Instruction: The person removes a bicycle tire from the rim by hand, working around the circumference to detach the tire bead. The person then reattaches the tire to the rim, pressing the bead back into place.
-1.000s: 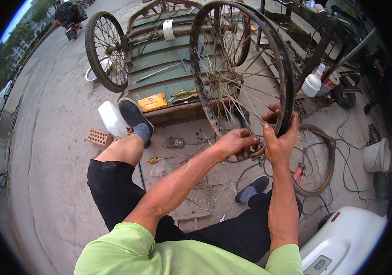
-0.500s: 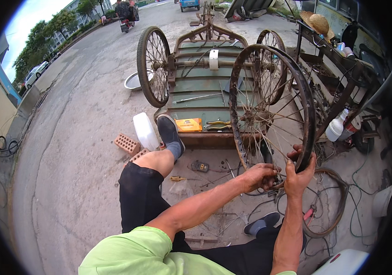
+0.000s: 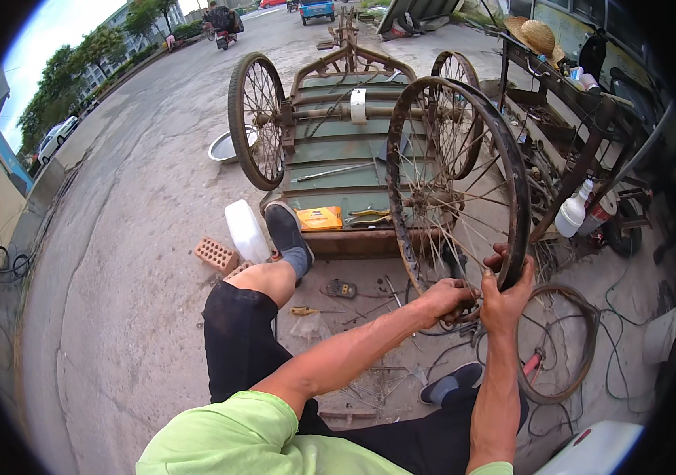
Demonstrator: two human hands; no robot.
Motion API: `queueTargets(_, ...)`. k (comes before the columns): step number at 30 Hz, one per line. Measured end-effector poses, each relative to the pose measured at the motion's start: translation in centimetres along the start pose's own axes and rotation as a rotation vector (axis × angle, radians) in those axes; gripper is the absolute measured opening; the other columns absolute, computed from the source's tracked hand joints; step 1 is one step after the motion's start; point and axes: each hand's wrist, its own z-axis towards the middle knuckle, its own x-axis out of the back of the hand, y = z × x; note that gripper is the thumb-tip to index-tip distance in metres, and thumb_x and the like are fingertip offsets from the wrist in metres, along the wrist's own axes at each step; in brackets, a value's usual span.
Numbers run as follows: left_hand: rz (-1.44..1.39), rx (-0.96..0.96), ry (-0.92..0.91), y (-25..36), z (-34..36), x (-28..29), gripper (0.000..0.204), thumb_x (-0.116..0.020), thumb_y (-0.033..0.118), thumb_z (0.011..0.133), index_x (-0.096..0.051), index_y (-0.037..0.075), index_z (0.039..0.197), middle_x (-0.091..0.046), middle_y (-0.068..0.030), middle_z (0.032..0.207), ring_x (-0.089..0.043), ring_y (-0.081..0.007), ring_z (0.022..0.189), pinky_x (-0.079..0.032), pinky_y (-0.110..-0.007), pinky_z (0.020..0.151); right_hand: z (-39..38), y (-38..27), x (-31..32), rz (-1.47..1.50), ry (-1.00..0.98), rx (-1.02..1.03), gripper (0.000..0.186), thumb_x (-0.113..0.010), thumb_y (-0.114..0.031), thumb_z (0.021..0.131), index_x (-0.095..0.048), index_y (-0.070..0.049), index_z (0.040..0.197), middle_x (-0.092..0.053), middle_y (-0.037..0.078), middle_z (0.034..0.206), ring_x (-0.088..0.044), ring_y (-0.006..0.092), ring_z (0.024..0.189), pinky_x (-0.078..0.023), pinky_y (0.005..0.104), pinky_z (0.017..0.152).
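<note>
A rusty spoked wheel rim (image 3: pixel 521 198) without a tyre stands upright before me, its hub (image 3: pixel 417 200) laced with thin spokes. My right hand (image 3: pixel 507 299) grips the lower near part of this rim, thumb inside and fingers wrapped round it. Close beside it, my left hand (image 3: pixel 450 301) has its fingers pinched together at the bottom spokes; what lies between the fingertips is hidden. Behind the rim lies an upturned cart (image 3: pixel 330 150) with a green slatted bed and two mounted wheels, the left wheel (image 3: pixel 257 120) having a tyre.
Pliers (image 3: pixel 369 217) and a yellow box (image 3: pixel 319 218) rest on the cart's edge, by my left shoe (image 3: pixel 284 227). A meter (image 3: pixel 342 289), bricks (image 3: pixel 217 254), a white jug (image 3: pixel 246 231) and a loose tyre (image 3: pixel 591 340) lie around. A cluttered metal bench (image 3: pixel 583 127) stands right.
The whole view has shifted slightly, so the cart and rim appear a little further left. Both hands keep their places on the wheel. A motorbike on the road has moved rightward.
</note>
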Motion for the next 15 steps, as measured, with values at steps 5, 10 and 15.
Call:
queueTargets(5, -0.231, -0.002, -0.219, -0.3, -0.6, 1.5, 0.027, -0.068, 0.024, 0.101, -0.060, 0.002, 0.115, -0.063, -0.0019, 0.069, -0.058, -0.0126, 0.050, -0.044, -0.026, 0.046, 0.0, -0.7, 0.0, -0.001, -0.007, -0.052, 0.047, -0.065, 0.006, 0.082, -0.052, -0.001, 0.127, -0.066, 0.013, 0.123, -0.065, 0.0153, 0.099, -0.053, 0.0318, 0.090)
queueTargets(10, 0.704, -0.052, 0.142, 2.2, -1.4, -0.3, 0.049, -0.075, 0.047, 0.095, -0.074, -0.002, 0.100, -0.069, -0.0080, 0.067, -0.070, -0.0201, 0.066, -0.051, -0.037, 0.058, 0.1, -0.7, -0.1, -0.003, 0.006, -0.013, 0.046, -0.066, 0.006, 0.081, -0.054, -0.001, 0.125, -0.066, 0.011, 0.119, -0.065, 0.0137, 0.098, -0.053, 0.0297, 0.087)
queueTargets(15, 0.873, -0.101, 0.289, 2.3, -1.9, -1.0, 0.051, -0.071, 0.048, 0.094, -0.073, -0.003, 0.096, -0.070, -0.0132, 0.071, -0.069, -0.0214, 0.066, -0.052, -0.039, 0.061, 0.2, -0.8, -0.4, -0.003, 0.004, -0.017, 0.046, -0.065, 0.006, 0.081, -0.053, 0.000, 0.125, -0.067, 0.011, 0.119, -0.066, 0.0141, 0.097, -0.053, 0.0298, 0.087)
